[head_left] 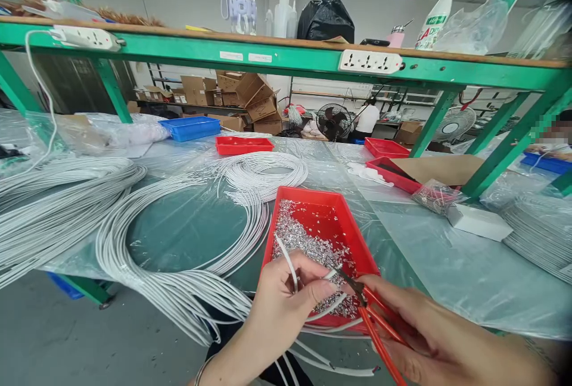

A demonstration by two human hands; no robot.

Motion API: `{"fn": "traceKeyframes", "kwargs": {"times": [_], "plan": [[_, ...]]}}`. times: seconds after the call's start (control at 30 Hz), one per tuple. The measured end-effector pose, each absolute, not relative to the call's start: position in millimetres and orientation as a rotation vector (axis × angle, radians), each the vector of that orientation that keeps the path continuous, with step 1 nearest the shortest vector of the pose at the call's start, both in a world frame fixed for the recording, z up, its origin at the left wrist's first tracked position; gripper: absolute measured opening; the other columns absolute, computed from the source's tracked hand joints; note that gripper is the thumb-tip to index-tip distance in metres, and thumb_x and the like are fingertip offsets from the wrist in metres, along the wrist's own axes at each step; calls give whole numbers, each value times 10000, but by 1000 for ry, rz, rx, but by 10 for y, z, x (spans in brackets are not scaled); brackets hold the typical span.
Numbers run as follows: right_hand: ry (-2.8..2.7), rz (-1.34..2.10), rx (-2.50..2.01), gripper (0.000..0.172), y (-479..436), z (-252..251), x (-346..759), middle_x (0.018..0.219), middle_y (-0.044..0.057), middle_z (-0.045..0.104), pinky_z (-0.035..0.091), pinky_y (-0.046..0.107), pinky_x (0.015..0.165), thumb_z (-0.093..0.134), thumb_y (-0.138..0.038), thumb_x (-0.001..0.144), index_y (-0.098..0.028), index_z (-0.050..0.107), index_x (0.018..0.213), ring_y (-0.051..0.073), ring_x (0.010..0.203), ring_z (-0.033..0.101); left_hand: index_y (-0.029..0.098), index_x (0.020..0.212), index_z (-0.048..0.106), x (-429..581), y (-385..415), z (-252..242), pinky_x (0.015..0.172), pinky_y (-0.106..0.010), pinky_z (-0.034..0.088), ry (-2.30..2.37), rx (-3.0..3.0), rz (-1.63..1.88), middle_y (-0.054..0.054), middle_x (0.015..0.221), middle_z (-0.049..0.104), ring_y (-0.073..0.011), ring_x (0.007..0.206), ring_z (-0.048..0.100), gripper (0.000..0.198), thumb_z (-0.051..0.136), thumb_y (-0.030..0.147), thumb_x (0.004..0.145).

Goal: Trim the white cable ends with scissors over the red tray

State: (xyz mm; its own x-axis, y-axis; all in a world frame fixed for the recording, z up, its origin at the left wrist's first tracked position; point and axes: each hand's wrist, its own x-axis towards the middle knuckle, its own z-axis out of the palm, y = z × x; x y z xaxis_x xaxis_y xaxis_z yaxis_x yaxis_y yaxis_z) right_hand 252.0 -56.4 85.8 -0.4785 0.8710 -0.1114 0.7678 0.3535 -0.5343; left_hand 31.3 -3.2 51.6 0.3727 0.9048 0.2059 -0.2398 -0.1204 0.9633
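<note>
My left hand (290, 293) pinches a white cable (287, 261) near its end, over a red tray (357, 228). Wrapped round the orange handles of pliers (379, 338) is my right hand (415, 326). The jaws of the pliers meet the cable end right by my left fingertips; whether they are fully closed on it I cannot tell. Many small shiny metal pieces (308, 243) lie in the tray below, partly hidden by my hands. Further cable ends (353, 369) hang loose under my hands, one showing coloured wires.
Coiled white cables (192, 276) spread over the table to the left. A smaller coil (268, 171) lies behind the tray. Green shelf posts (504, 142) rise at the right, near a white box (480, 222). A blue tray (192, 128) stands further back.
</note>
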Motion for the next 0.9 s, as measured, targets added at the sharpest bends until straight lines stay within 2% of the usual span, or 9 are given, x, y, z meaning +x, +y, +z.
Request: {"fn": "traceKeyframes", "kwargs": {"times": [0.1, 0.23, 0.3, 0.37, 0.47, 0.57, 0.63, 0.73, 0.9], "plan": [[-2536, 502, -1400, 463, -521, 979, 2423, 1041, 29, 573, 506, 153, 707, 370, -342, 903, -284, 280, 1353, 97, 890, 578, 70, 775, 522, 281, 3, 482, 408, -142, 309, 614, 1190, 996, -10, 557, 468, -41, 447, 430, 350, 638, 395, 718], [-2677, 397, -1445, 430, -481, 1034, 2363, 987, -3, 574, 502, 180, 680, 345, -356, 920, -326, 192, 1321, 88, 846, 567, 51, 757, 517, 227, 99, 382, 324, -125, 295, 365, 1057, 734, -25, 556, 477, -67, 400, 478, 365, 589, 408, 771], [-2671, 530, -1519, 389, -453, 1007, 2363, 1005, 17, 558, 498, 232, 708, 301, -405, 927, -332, 218, 1300, 114, 865, 552, 56, 745, 507, 214, 138, 335, 297, -128, 272, 255, 987, 680, -9, 556, 449, -57, 365, 445, 331, 586, 376, 782], [-2569, 742, -1545, 349, -403, 977, 2354, 970, 56, 546, 481, 272, 717, 298, -446, 914, -276, 365, 1211, 146, 860, 534, 65, 718, 478, 210, 151, 313, 278, -136, 234, 245, 924, 681, 2, 557, 424, -43, 332, 395, 339, 594, 378, 773], [-2211, 1093, -1459, 317, -297, 964, 2266, 756, 67, 491, 402, 237, 575, 401, -468, 861, -160, 475, 883, 128, 665, 459, 67, 761, 476, 222, 122, 326, 300, -132, 199, 347, 968, 748, 4, 552, 425, -26, 341, 368, 363, 570, 417, 789], [-1810, 1208, -1356, 334, -208, 978, 2084, 555, 10, 382, 275, 201, 460, 518, -454, 780, -129, 457, 827, 78, 497, 300, 59, 791, 481, 252, 66, 363, 353, -140, 192, 444, 1139, 831, 0, 568, 443, -8, 360, 356, 377, 512, 433, 826], [-1688, 1245, -1309, 278, -177, 969, 1962, 524, 11, 414, 273, 197, 452, 592, -364, 730, -110, 513, 810, 80, 480, 324, 59, 775, 470, 272, 31, 376, 380, -156, 204, 477, 1243, 861, -5, 600, 449, 4, 370, 326, 352, 463, 401, 859], [-1478, 1490, -1083, 132, -156, 896, 1863, 498, 15, 478, 236, 179, 449, 642, -158, 691, -90, 538, 646, 62, 456, 356, 71, 814, 483, 280, -7, 358, 411, -178, 223, 508, 1335, 856, -18, 654, 457, -3, 414, 305, 322, 413, 376, 889], [-1165, 1928, -757, 438, -115, 709, 1878, 403, -29, 232, 200, 197, 474, 541, -372, 824, -101, 309, 572, 54, 427, 254, 98, 880, 520, 287, -13, 277, 432, -190, 238, 532, 1450, 857, -12, 621, 418, -31, 458, 298, 310, 406, 386, 894]]}}
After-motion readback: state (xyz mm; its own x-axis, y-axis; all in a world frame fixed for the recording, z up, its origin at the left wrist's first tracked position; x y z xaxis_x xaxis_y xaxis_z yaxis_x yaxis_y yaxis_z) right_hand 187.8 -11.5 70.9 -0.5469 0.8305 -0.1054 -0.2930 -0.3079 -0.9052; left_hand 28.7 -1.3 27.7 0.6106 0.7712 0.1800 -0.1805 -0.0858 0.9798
